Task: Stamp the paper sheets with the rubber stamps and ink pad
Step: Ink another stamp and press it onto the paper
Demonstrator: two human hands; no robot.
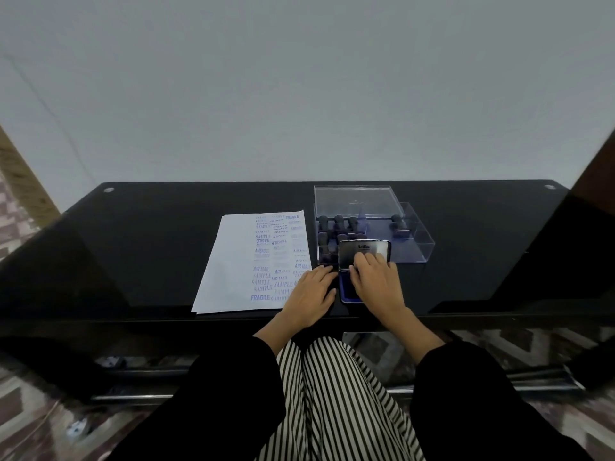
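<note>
Stamping looks well along: white paper sheets (233,267) left of the blue metal ink pad (372,251) carry many blue marks, one half bare. Black-handled rubber stamps (337,222) stand behind it. Left hand (312,291) rests flat; right hand (376,281) lays straight fingers on its lid.

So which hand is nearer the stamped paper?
Left. The left hand lies at the paper's near right corner; the right hand is further right, its fingers on the ink pad lid.
</note>
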